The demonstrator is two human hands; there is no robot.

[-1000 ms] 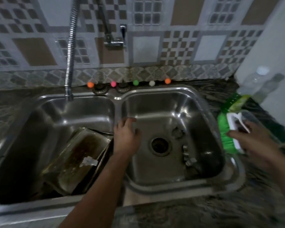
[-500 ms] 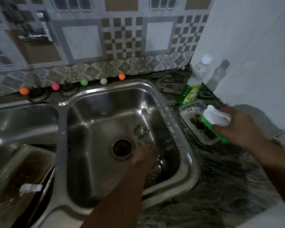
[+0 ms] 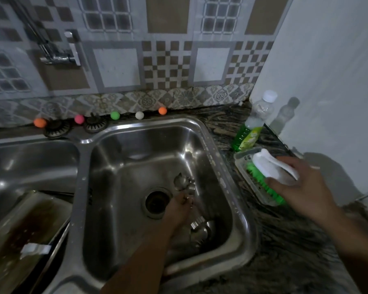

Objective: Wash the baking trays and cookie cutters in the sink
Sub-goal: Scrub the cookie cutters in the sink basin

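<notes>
So the cookie cutters (image 3: pixel 184 183) are sitting on the floor of the right basin of the sink (image 3: pixel 225 166), one just at 1 o'clock of the drain (image 3: pixel 156 202) and a couple more (image 3: pixel 200 227) piled at about 4 o'clock of it. We're reaching our left hand (image 3: pixel 180 209) down between them, fingertips touching the upper cutter, but it's too blurry to tell whether that grip is closed on anything. Over at 9 o'clock, the baking tray (image 3: pixel 28 236) is lying tilted in the left basin, brown and grimy. At 3 o'clock our right hand (image 3: pixel 300 187) is gripping a green scrub brush (image 3: pixel 263 177) by its white handle, over a clear tub (image 3: pixel 242 164) on the tabletop (image 3: pixel 285 251). A soap bottle (image 3: pixel 251 128) is standing just behind.
</notes>
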